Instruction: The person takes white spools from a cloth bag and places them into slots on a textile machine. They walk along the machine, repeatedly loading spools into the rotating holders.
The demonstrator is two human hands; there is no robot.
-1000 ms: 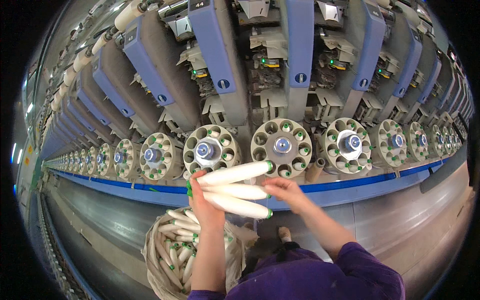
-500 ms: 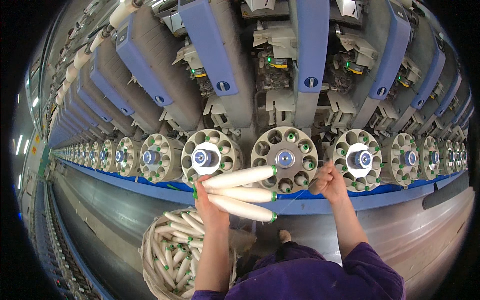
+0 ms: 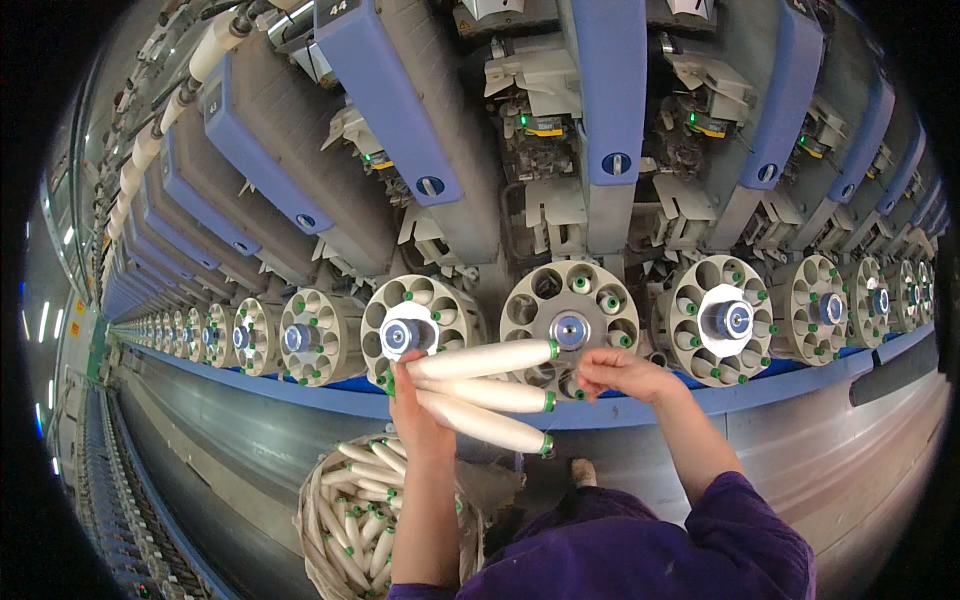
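Observation:
My left hand is closed round the left ends of three white yarn bobbins, fanned out with their green-tipped ends pointing right. They lie across the front of the lower part of a round bobbin magazine, whose pockets hold several green-tipped bobbins, with at least one at the upper left vacant. Just right of the fanned tips is my right hand, its fingers drawn together in front of the magazine's lower right edge. Whatever those fingers pinch, perhaps a thread, is too fine to make out.
Below my left forearm stands a cloth-lined basket heaped with similar bobbins. More round magazines run in a row left and right along a blue rail. Behind them rise blue and grey machine units.
My right hand has moved left, from between two magazines to beside the bobbin tips. A thread visible near it earlier no longer shows clearly. My left hand keeps its three bobbins.

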